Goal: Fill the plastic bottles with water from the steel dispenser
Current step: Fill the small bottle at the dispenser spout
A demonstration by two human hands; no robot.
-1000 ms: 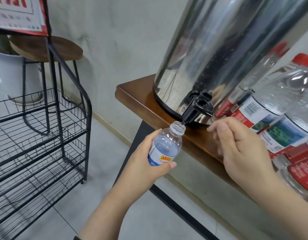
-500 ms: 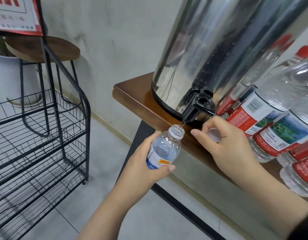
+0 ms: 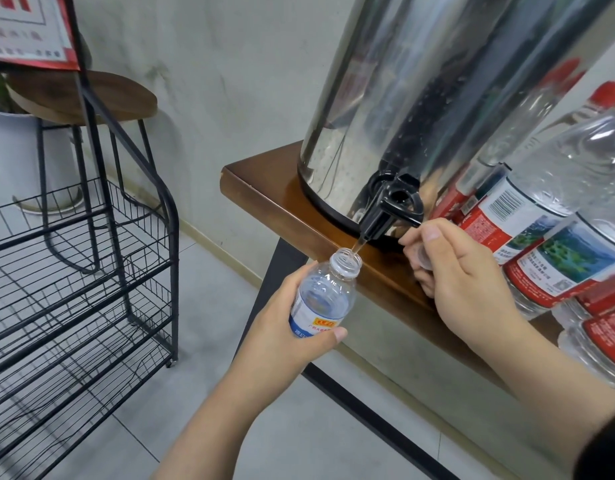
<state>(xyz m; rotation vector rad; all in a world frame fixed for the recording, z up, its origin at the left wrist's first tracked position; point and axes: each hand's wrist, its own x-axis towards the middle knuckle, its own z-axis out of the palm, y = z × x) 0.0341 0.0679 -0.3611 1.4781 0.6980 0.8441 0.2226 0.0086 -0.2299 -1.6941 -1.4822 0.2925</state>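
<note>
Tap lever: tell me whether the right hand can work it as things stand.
Probably yes. The right hand is already at the black tap lever, its fingertips against the underside, nothing between them. It also holds a small cap, which may make the grip awkward.

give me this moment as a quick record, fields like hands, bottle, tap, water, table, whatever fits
left hand: left hand grips the small bottle round its label
bottle: uncapped, tilted, mouth under the black tap
right hand: right hand at the tap lever, a clear bottle cap pinched in its fingers
water: thin stream running into the bottle mouth
dispenser: steel dispenser on the wooden table
other bottles: red-labelled bottles to the right of the tap
</note>
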